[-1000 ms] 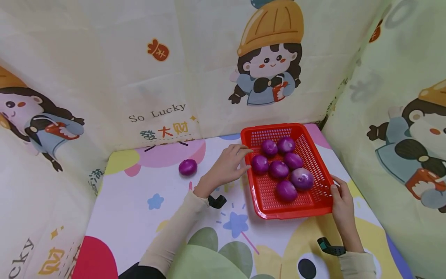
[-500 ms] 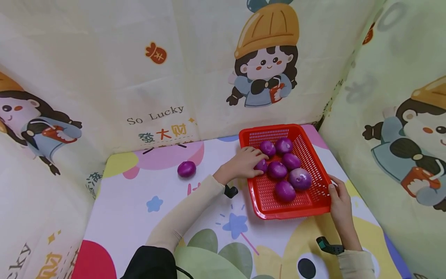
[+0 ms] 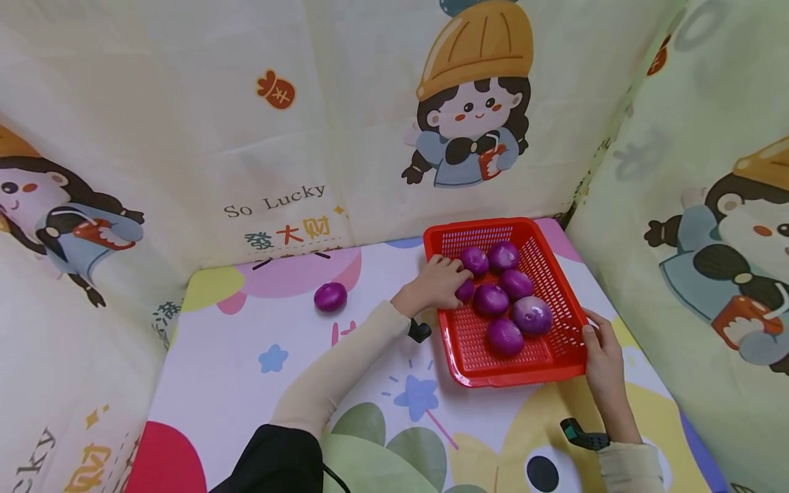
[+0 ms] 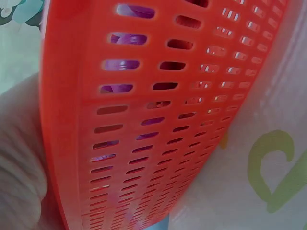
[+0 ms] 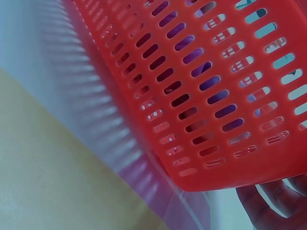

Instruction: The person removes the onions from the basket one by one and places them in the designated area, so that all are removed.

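A red plastic basket [image 3: 548, 366] with slotted walls holds several purple onions [image 3: 491, 300]. Over its left rim reaches my left hand [image 3: 434, 282], fingers bent around the leftmost onion [image 3: 465, 291], which they partly cover. In the left wrist view the basket's wall [image 4: 72, 120] fills the middle, and part of the left hand [image 4: 19, 167] shows at the edge; its fingertips are hidden. My right hand [image 3: 604, 349] grips the basket's right rim near the front corner, thumb on top. The right wrist view shows the fingers [image 5: 273, 203] under that corner.
One more purple onion [image 3: 331, 296] lies on the patterned tablecloth [image 3: 234, 383], left of the basket. Printed cloth walls [image 3: 364, 137] close off the back and both sides. A black wrist device [image 3: 584, 436] sits on the right wrist.
My left hand has moved right, from beside the basket's left rim to over it, and its fingers have closed around the leftmost onion. My right hand stays on the rim.
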`<move>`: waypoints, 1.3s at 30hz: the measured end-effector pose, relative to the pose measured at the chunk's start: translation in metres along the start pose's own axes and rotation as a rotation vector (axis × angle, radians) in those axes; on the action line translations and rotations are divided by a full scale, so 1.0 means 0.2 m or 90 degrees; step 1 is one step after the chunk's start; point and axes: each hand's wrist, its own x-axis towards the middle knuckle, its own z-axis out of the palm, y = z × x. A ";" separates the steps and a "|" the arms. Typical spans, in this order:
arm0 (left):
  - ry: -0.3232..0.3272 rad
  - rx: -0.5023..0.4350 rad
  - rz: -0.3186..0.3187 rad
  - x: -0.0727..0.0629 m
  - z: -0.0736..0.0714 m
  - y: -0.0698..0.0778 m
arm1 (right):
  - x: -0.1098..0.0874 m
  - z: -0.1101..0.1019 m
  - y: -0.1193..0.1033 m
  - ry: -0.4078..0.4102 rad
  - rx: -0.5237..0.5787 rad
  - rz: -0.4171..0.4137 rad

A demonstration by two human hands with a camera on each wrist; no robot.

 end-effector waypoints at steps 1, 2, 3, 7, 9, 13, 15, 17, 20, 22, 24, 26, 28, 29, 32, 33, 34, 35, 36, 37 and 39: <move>0.000 0.003 -0.003 0.01 0.00 0.00 | 0.00 0.00 0.00 0.000 0.001 0.002; -0.002 0.006 -0.006 0.01 0.00 0.00 | 0.00 0.00 -0.01 -0.001 0.003 0.005; -0.004 0.008 -0.009 0.02 0.00 0.00 | 0.00 0.00 -0.01 -0.001 0.005 0.006; -0.010 0.012 -0.024 0.03 0.00 0.00 | 0.01 0.00 -0.01 -0.003 0.011 0.006; -0.011 0.015 -0.030 0.04 0.00 0.00 | 0.01 0.00 -0.01 -0.003 0.013 0.004; -0.006 0.017 -0.039 0.05 0.01 0.01 | 0.00 0.00 -0.01 0.000 0.016 0.005; -0.003 0.022 -0.039 0.04 0.01 0.01 | 0.00 0.00 0.00 0.002 0.013 0.008; 0.000 0.028 -0.036 0.04 0.01 0.01 | 0.00 0.00 0.01 0.004 0.012 0.014; 0.003 0.037 -0.030 0.04 0.03 0.02 | -0.01 0.00 0.01 0.006 0.003 0.019; 0.005 0.039 -0.026 0.04 0.03 0.02 | -0.01 0.00 0.01 0.007 0.002 0.022; 0.003 0.041 -0.024 0.04 0.04 0.02 | -0.02 0.00 0.01 0.006 0.002 0.024; 0.003 0.037 -0.022 0.04 0.04 0.02 | -0.02 0.00 0.01 0.007 0.004 0.028; 0.001 0.033 -0.024 0.04 0.04 0.02 | -0.02 0.01 0.00 0.008 0.005 0.031; 0.000 0.031 -0.025 0.05 0.03 0.02 | -0.02 0.01 0.00 0.009 0.006 0.033; 0.008 0.017 -0.027 0.05 0.03 0.01 | -0.02 0.01 0.00 0.013 0.006 0.029; 0.011 0.010 -0.028 0.05 0.03 0.01 | -0.01 0.01 0.00 0.014 0.007 0.026; 0.015 0.005 -0.027 0.05 0.03 0.01 | -0.01 0.01 0.00 0.015 0.007 0.023; 0.021 -0.003 -0.027 0.05 0.03 0.00 | -0.01 0.01 0.00 0.016 0.008 0.019; 0.027 -0.009 -0.026 0.05 0.04 0.00 | -0.01 0.01 0.00 0.016 0.009 0.015; 0.033 -0.015 -0.027 0.05 0.04 0.00 | -0.01 0.01 0.00 0.015 0.010 0.012; 0.048 -0.028 -0.028 0.05 0.04 0.00 | 0.00 0.01 0.00 0.014 0.018 0.009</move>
